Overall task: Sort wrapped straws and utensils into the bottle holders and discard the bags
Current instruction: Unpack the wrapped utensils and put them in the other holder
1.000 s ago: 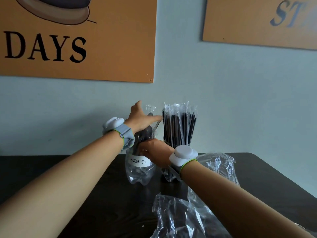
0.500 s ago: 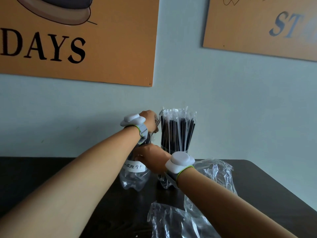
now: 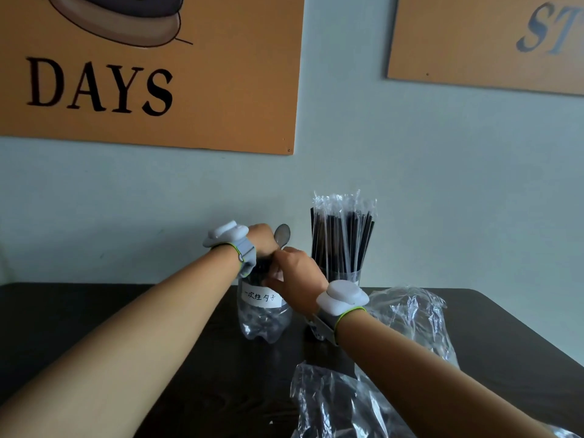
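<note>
A cut clear bottle holder (image 3: 264,320) with a white handwritten label stands on the dark table (image 3: 94,317). My left hand (image 3: 262,239) is closed over its top, on wrapped spoons; one spoon bowl (image 3: 282,234) sticks up beside the fingers. My right hand (image 3: 297,279) grips the holder's upper right side. To the right, a second bottle holder (image 3: 343,275) is packed with upright wrapped black straws (image 3: 343,235). Two empty clear bags lie on the table, one at right (image 3: 410,314), one in front (image 3: 335,406).
A pale wall rises directly behind the holders, with two orange signs (image 3: 189,90) hung on it. The table's right edge (image 3: 537,339) runs diagonally toward me. Both forearms stretch across the near table.
My left hand went from spread above the spoons to closed over the holder's top. My right hand shifted up onto the holder's upper side. The camera tilted slightly.
</note>
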`<state>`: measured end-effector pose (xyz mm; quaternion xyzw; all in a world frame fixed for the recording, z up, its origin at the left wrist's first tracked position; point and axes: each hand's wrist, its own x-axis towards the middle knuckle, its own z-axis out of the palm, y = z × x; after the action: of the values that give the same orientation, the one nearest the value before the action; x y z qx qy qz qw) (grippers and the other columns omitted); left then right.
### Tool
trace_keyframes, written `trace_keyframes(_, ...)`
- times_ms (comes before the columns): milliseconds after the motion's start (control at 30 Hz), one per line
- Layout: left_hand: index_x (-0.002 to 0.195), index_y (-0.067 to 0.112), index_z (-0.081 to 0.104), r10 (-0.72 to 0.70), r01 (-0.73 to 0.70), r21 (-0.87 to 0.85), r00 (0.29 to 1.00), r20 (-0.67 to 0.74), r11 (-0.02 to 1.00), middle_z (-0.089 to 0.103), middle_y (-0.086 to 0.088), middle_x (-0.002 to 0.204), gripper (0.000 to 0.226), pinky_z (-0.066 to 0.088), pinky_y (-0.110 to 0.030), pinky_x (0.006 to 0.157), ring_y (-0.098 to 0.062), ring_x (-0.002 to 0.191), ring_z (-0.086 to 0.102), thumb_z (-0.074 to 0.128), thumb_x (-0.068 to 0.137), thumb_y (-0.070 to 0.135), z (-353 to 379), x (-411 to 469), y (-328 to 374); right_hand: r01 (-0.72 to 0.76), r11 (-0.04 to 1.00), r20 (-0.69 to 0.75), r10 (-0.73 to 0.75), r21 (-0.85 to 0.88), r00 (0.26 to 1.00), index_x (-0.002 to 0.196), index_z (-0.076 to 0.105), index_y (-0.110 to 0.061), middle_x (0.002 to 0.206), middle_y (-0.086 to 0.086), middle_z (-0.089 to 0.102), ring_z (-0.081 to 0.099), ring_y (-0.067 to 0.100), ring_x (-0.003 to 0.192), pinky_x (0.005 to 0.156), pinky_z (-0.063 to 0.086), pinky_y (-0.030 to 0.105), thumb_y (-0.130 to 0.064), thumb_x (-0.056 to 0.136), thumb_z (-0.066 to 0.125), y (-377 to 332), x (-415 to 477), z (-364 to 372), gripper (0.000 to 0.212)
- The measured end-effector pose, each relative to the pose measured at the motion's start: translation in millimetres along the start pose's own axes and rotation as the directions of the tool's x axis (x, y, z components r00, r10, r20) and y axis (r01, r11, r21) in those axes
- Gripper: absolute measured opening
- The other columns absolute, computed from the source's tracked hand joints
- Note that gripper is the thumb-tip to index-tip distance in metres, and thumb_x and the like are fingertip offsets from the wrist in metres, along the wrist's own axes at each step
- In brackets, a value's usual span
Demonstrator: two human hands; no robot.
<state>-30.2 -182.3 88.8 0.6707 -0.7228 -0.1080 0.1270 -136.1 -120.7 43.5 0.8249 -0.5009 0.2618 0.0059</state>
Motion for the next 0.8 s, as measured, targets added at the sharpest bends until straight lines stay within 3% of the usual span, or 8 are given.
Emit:
trace_keyframes(67, 0.061, 0.007, 0.052, 0.04, -0.038, -0.103, 0.999, 0.023, 0.994, 0.055, -0.007, 0.068, 0.025, 0.038, -0.028, 0.068, -0.025, 0.079, 0.048, 0.053, 0.085, 0.011, -2.9, 1.6, -1.0, -0.006, 1.0, -0.05, 0.006, 0.014, 0.999, 0.101, 0.058, -0.003, 0.11, 0.015, 0.059, 0.061, 0.036, 0.092, 0.08, 0.051, 0.044, -0.031, 0.08, 0.067, -1.2, 0.4, 0.3, 0.037)
trace_keyframes(133, 0.096, 0.01, 0.061, 0.076, -0.076, -0.276, 0.997, -0.013, 0.958, 0.059, -0.007, 0.099, 0.015, 0.04, -0.027, 0.083, -0.022, 0.095, 0.052, 0.06, 0.083, 0.017, -13.3, 2.1, -0.9, -0.001, 0.999, -0.067, 0.003, 0.032, 0.998, 0.101, 0.057, -0.004, 0.109, 0.013, 0.06, 0.061, 0.034, 0.091, 0.079, 0.052, 0.043, -0.031, 0.078, 0.07, 0.0, 1.7, -0.8, 0.038)
trace_keyframes(233, 0.141, 0.014, 0.036, 0.103, -0.165, -0.491, 0.983, -0.152, 0.856, 0.04, -0.006, 0.144, 0.068, 0.03, -0.025, 0.101, -0.021, 0.134, 0.039, 0.064, 0.081, 0.027, -24.8, 0.6, 1.3, 0.011, 0.999, -0.04, -0.01, 0.044, 0.999, 0.092, 0.061, -0.007, 0.101, 0.01, 0.063, 0.062, 0.029, 0.088, 0.079, 0.052, 0.038, -0.026, 0.077, 0.071, 4.1, 3.3, -4.5, 0.027)
trace_keyframes(300, 0.141, 0.021, 0.04, 0.237, -0.315, -0.411, 0.944, -0.23, 0.855, 0.036, -0.001, 0.152, 0.054, 0.026, -0.022, 0.109, -0.02, 0.141, 0.033, 0.054, 0.089, 0.022, -23.5, -8.4, 5.3, 0.019, 0.998, -0.038, -0.017, 0.052, 0.999, 0.089, 0.063, -0.007, 0.099, 0.01, 0.064, 0.063, 0.028, 0.088, 0.079, 0.052, 0.036, -0.023, 0.077, 0.07, 6.7, 3.6, -5.5, 0.021)
trace_keyframes(367, 0.132, 0.02, 0.054, 0.329, -0.353, -0.21, 0.934, -0.14, 0.912, 0.046, -0.002, 0.147, 0.038, 0.028, -0.031, 0.115, -0.021, 0.137, 0.04, 0.043, 0.096, 0.023, -10.7, -12.8, 4.4, 0.03, 0.999, -0.048, -0.028, 0.042, 0.998, 0.091, 0.066, -0.005, 0.103, 0.011, 0.064, 0.063, 0.028, 0.091, 0.082, 0.052, 0.037, -0.022, 0.079, 0.068, 8.0, 1.9, -4.4, 0.021)
trace_keyframes(500, 0.113, 0.006, 0.063, 0.305, -0.31, -0.159, 0.951, -0.056, 0.937, 0.062, -0.018, 0.125, 0.041, 0.039, -0.033, 0.097, -0.031, 0.118, 0.055, 0.03, 0.101, 0.027, 17.9, -20.7, -5.9, 0.037, 0.995, -0.056, -0.032, 0.09, 0.998, 0.09, 0.07, 0.0, 0.109, 0.015, 0.064, 0.064, 0.029, 0.095, 0.085, 0.051, 0.039, -0.019, 0.08, 0.068, 10.7, -2.0, -3.7, 0.021)
trace_keyframes(667, 0.123, 0.006, 0.06, 0.22, -0.406, -0.491, 0.893, -0.393, 0.771, 0.061, -0.01, 0.132, 0.034, 0.037, -0.034, 0.111, -0.023, 0.127, 0.053, 0.041, 0.099, 0.02, -1.5, -30.9, -2.7, 0.05, 0.973, -0.167, -0.012, 0.224, 0.986, 0.09, 0.068, -0.005, 0.096, 0.008, 0.07, 0.066, 0.019, 0.089, 0.081, 0.057, 0.034, -0.013, 0.082, 0.064, 11.8, -15.4, -30.7, 0.012)
trace_keyframes(800, 0.108, 0.005, 0.064, 0.188, -0.556, -0.452, 0.751, -0.633, 0.697, 0.069, -0.011, 0.115, 0.021, 0.041, -0.018, 0.1, -0.021, 0.113, 0.061, 0.051, 0.094, 0.013, -37.5, -49.8, 6.7, 0.043, 0.947, -0.241, 0.037, 0.317, 0.97, 0.086, 0.068, -0.013, 0.076, -0.008, 0.067, 0.065, 0.006, 0.071, 0.072, 0.056, 0.011, -0.011, 0.082, 0.067, 24.6, -38.3, -70.8, 0.004)
